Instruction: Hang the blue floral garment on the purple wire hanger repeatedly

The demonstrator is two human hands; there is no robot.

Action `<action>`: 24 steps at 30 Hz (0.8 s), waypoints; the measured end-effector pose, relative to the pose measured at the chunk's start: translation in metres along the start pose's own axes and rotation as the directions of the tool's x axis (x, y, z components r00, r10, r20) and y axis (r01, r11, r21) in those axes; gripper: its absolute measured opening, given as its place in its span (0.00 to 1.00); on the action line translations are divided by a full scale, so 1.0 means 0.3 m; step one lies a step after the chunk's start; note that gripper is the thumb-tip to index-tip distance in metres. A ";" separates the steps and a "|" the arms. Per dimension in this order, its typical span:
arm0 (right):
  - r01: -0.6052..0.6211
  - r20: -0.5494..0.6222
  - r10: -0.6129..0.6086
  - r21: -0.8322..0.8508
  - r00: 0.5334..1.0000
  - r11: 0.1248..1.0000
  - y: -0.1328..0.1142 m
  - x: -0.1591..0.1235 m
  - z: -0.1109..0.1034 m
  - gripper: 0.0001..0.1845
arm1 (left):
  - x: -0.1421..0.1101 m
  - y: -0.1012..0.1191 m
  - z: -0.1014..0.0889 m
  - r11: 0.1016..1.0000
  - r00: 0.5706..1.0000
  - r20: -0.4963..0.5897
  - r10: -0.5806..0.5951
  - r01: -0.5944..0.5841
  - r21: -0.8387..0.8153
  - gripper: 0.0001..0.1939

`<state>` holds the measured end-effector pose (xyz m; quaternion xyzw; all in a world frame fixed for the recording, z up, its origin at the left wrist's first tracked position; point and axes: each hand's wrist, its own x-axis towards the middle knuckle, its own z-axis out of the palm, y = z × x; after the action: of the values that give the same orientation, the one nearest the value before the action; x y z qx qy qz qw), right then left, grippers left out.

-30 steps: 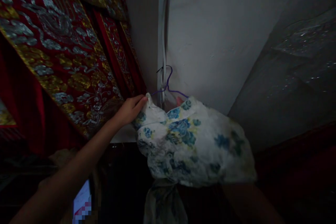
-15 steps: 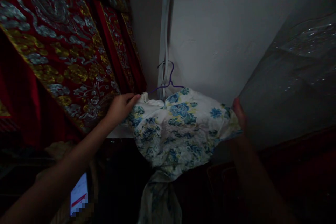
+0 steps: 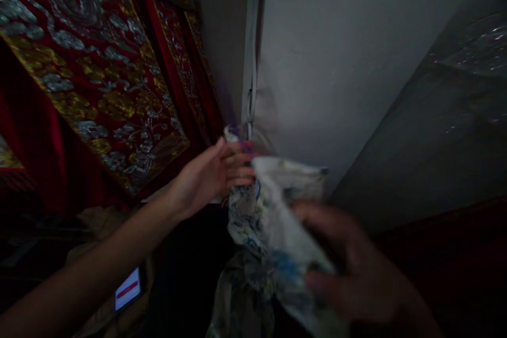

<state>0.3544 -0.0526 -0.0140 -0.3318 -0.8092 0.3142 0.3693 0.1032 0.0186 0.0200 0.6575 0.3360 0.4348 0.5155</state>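
L hand (image 3: pixel 209 177) flat, R hand (image 3: pixel 350 269) holding garm. (image 3: pixel 273 211)

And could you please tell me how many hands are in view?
2: the left hand, open at the floral garment's upper left, and the right hand, blurred, at its lower right. Darkness might hide others.

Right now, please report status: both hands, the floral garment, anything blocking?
Left hand open, fingers extended at the floral garment. Right hand against it, hold unclear. Garment creased, motion-smeared. Purple hanger blurred near left fingers; no clear obstruction visible.
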 end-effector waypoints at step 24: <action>-0.120 -0.265 0.317 0.563 0.911 0.817 0.435 0.224 0.071 0.25 | -0.245 -0.130 -0.346 0.887 0.968 -0.155 -0.199 0.245 0.391 0.20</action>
<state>0.3429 0.0695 -0.0977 -0.3575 -0.5669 0.5046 0.5443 -0.0210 0.0027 -0.0249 0.6824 0.5200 0.3293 0.3944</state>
